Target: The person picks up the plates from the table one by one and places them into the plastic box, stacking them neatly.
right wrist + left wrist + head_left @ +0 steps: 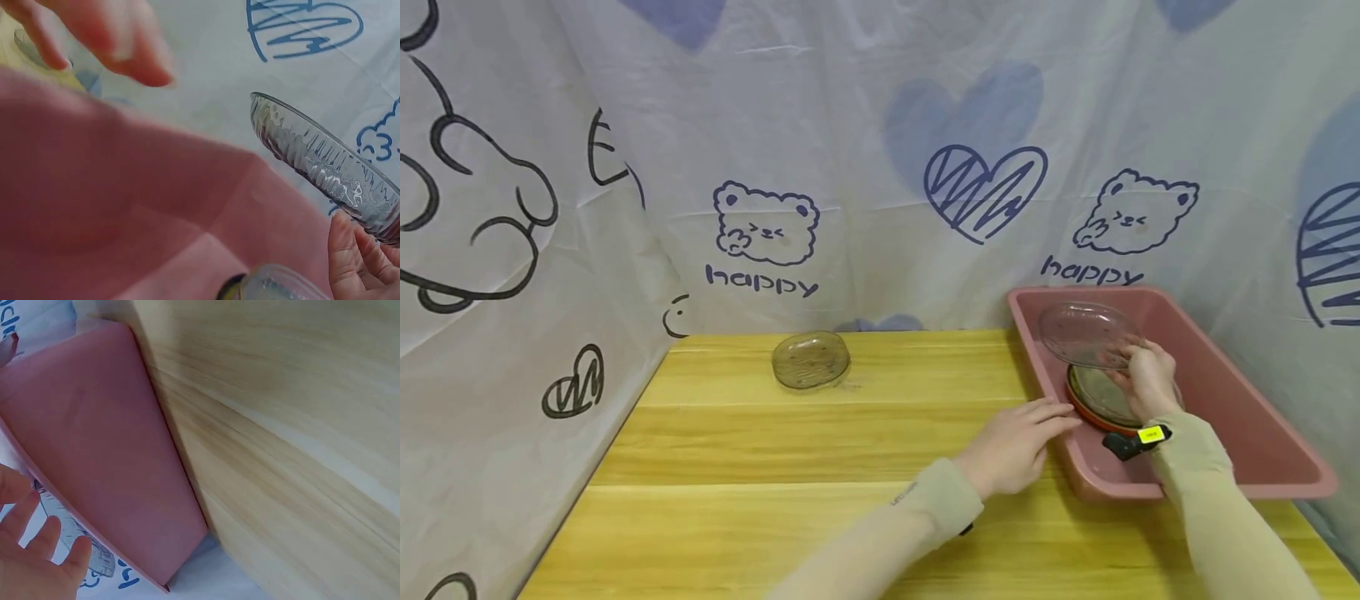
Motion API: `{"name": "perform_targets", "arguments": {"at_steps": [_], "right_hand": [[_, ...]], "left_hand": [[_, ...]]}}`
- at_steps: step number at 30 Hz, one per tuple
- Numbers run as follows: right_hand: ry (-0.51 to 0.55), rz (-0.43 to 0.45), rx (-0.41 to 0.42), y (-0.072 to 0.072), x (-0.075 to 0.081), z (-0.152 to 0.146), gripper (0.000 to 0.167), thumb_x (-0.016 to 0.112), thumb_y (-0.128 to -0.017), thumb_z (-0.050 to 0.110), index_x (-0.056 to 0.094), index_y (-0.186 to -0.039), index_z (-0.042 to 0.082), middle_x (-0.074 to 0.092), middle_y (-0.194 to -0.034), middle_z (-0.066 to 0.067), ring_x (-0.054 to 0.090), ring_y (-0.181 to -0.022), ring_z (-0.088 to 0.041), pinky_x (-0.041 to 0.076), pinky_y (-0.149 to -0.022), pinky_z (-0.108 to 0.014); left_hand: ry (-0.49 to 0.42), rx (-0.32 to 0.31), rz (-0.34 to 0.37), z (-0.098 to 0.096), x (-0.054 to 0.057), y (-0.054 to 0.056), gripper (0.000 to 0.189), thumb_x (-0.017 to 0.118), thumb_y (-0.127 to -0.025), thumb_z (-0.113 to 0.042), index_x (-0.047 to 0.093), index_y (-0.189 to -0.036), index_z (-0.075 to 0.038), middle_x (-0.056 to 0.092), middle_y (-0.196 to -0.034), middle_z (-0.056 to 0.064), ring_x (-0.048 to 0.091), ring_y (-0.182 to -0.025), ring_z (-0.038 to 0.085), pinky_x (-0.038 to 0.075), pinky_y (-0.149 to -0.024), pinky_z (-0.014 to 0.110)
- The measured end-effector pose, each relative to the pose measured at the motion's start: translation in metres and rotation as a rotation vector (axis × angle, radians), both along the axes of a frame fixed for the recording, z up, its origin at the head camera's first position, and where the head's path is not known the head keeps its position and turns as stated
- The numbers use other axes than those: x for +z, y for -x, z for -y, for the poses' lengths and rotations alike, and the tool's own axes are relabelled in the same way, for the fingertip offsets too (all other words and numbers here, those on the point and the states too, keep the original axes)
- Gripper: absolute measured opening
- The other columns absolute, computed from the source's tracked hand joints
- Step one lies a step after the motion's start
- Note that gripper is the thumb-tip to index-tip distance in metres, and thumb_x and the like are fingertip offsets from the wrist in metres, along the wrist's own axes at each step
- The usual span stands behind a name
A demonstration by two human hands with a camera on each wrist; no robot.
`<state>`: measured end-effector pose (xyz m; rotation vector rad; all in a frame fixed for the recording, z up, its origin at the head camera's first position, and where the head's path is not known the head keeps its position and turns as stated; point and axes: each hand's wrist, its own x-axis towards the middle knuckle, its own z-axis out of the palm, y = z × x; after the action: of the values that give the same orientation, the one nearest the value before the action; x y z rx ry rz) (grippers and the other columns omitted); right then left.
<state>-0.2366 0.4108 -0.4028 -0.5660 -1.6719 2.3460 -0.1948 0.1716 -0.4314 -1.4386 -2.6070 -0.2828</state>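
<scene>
My right hand (1150, 379) pinches a clear glass oval dish (1077, 329) by its near edge, holding it up over the pink plastic basin (1232, 425). In the right wrist view the raised dish (319, 165) shows rippled sides and stands tilted, with fingers beneath its lower end. Under it, inside the basin, lies a stack of dishes (1097, 392) with an orange one low down, partly hidden by my right hand. My left hand (1011, 446) reaches to the basin's left rim, fingers extended and holding nothing. Its spread fingers (47, 537) show outside the basin wall in the left wrist view.
A brownish oval glass dish (810, 360) sits at the back of the wooden table (737, 450), left of the basin. Behind the table hangs a white cloth (865, 208) printed with hearts and bears; more cloth closes off the left and right sides.
</scene>
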Motion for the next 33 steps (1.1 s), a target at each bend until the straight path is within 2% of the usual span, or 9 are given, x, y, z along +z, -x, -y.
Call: {"name": "perform_targets", "arguments": {"at_steps": [4, 8, 11, 15, 25, 33], "right_hand": [[-0.062, -0.005, -0.028, 0.000, -0.004, -0.009, 0.020, 0.037, -0.105, 0.008, 0.048, -0.120, 0.014, 0.070, -0.082, 0.012, 0.071, -0.071, -0.004, 0.059, -0.062, -0.019], [-0.078, -0.007, -0.034, 0.000, -0.006, -0.020, 0.023, 0.035, -0.104, 0.006, 0.049, -0.121, 0.014, 0.071, -0.080, 0.013, 0.071, -0.069, -0.005, 0.059, -0.061, -0.019], [-0.095, 0.003, -0.034, -0.001, -0.006, -0.028, 0.027, 0.034, -0.104, 0.005, 0.047, -0.125, 0.015, 0.071, -0.077, 0.013, 0.071, -0.067, -0.004, 0.059, -0.061, -0.018], [-0.106, 0.027, -0.032, -0.002, -0.007, -0.036, 0.038, 0.032, -0.103, 0.003, 0.041, -0.139, 0.013, 0.070, -0.076, 0.013, 0.072, -0.067, -0.004, 0.060, -0.062, -0.018], [-0.184, 0.115, -0.109, 0.000, -0.007, -0.039, 0.056, 0.031, -0.102, 0.004, 0.028, -0.157, 0.013, 0.065, -0.074, 0.013, 0.069, -0.062, -0.002, 0.060, -0.061, -0.017], [-0.271, 0.167, -0.065, -0.008, -0.012, -0.048, 0.067, 0.028, -0.097, -0.001, 0.014, -0.162, 0.008, 0.061, -0.072, 0.018, 0.069, -0.061, 0.001, 0.057, -0.058, -0.017]], "left_hand": [[0.077, -0.010, -0.022, -0.003, -0.002, -0.003, 0.053, 0.047, -0.103, -0.012, 0.044, -0.153, -0.030, 0.037, -0.163, -0.011, 0.032, -0.152, 0.009, 0.026, -0.126, 0.022], [0.109, 0.009, -0.015, -0.004, 0.000, -0.006, 0.054, 0.051, -0.101, -0.013, 0.044, -0.153, -0.030, 0.035, -0.163, -0.013, 0.031, -0.153, 0.007, 0.026, -0.126, 0.022], [0.119, 0.022, -0.001, -0.003, 0.002, -0.007, 0.058, 0.055, -0.099, -0.013, 0.043, -0.153, -0.031, 0.034, -0.164, -0.013, 0.030, -0.153, 0.007, 0.026, -0.126, 0.023], [0.129, 0.022, 0.008, -0.001, 0.002, -0.007, 0.063, 0.059, -0.097, -0.013, 0.041, -0.154, -0.032, 0.032, -0.165, -0.014, 0.028, -0.153, 0.006, 0.028, -0.125, 0.024], [0.118, 0.006, 0.023, 0.002, 0.003, -0.006, 0.066, 0.062, -0.096, -0.013, 0.040, -0.155, -0.032, 0.030, -0.166, -0.013, 0.027, -0.154, 0.005, 0.027, -0.126, 0.023], [0.134, 0.003, 0.039, 0.002, 0.003, -0.008, 0.066, 0.063, -0.096, -0.015, 0.039, -0.155, -0.033, 0.029, -0.166, -0.014, 0.025, -0.154, 0.004, 0.027, -0.126, 0.023]]}}
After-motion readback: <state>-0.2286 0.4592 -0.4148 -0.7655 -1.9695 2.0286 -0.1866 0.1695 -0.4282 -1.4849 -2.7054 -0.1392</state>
